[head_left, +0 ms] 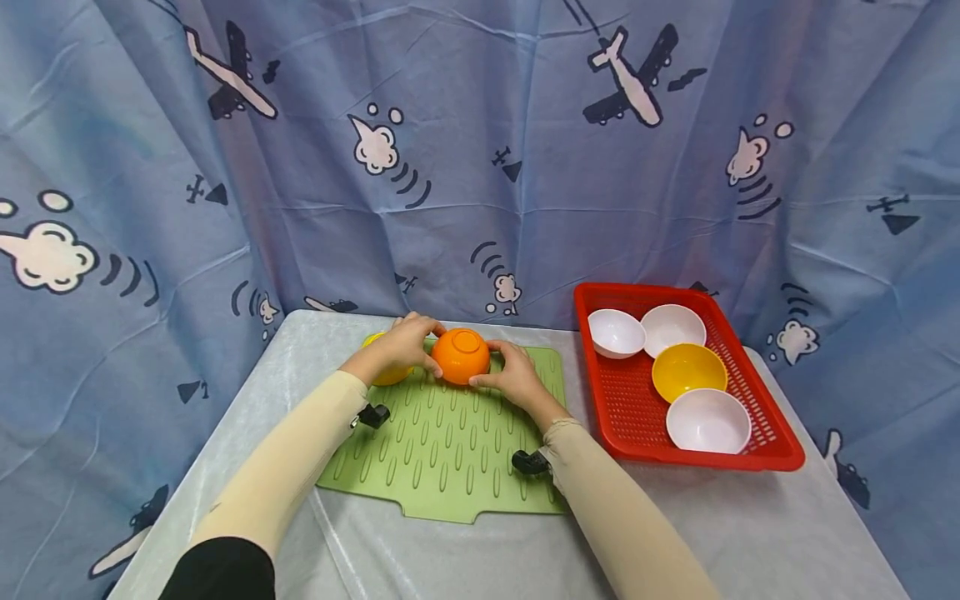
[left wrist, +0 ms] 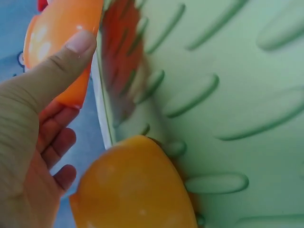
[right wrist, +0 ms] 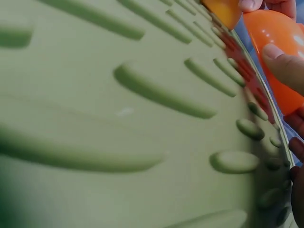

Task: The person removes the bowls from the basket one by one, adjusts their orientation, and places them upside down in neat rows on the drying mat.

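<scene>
An upside-down orange bowl (head_left: 461, 358) is at the back of the green ridged mat (head_left: 442, 492), between my two hands. My left hand (head_left: 405, 343) grips its left side, the thumb (left wrist: 76, 50) lying along the outer wall near the rim. From the other side my right hand (head_left: 516, 379) holds the bowl, its thumb (right wrist: 282, 64) also on the wall. The rim is close to the mat; whether it touches I cannot tell. A yellow bowl (head_left: 392, 377) lies upside down on the mat at the left, partly hidden under my left hand.
To the right stands a red perforated basket (head_left: 626, 425). Inside it are a yellow bowl (head_left: 688, 372) and white bowls (head_left: 708, 421), openings up. A pale cloth covers the table (head_left: 750, 517). Behind it hangs a blue curtain (head_left: 450, 250) with airplane prints.
</scene>
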Available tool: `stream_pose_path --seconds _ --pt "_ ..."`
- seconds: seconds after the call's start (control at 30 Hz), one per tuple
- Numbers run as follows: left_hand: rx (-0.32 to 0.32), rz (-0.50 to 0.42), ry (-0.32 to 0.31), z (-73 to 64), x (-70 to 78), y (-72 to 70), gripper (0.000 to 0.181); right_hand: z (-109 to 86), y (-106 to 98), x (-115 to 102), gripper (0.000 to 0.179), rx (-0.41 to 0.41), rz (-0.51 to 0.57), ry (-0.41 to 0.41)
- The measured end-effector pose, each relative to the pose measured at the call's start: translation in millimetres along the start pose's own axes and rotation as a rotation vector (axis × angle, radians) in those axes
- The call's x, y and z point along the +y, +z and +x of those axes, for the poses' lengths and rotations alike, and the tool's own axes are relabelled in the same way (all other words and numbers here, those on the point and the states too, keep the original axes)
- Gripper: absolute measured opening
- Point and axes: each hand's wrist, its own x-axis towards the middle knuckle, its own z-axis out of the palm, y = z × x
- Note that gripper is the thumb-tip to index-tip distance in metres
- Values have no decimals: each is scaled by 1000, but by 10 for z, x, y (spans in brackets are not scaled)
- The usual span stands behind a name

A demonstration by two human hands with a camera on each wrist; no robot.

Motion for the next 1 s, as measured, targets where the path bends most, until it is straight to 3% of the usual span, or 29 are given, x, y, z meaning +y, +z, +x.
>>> stream_pose_path --seconds 0.27,0.5,1.0 --pt "-34 -22 -22 10 -77 64 74 48 80 87 85 -1 -68 -19" --pt "-15 10 -37 56 -102 142 71 61 84 109 84 14 -84 -19" --pt "-19 202 22 75 -58 186 66 75 55 139 84 -39 -109 -8"
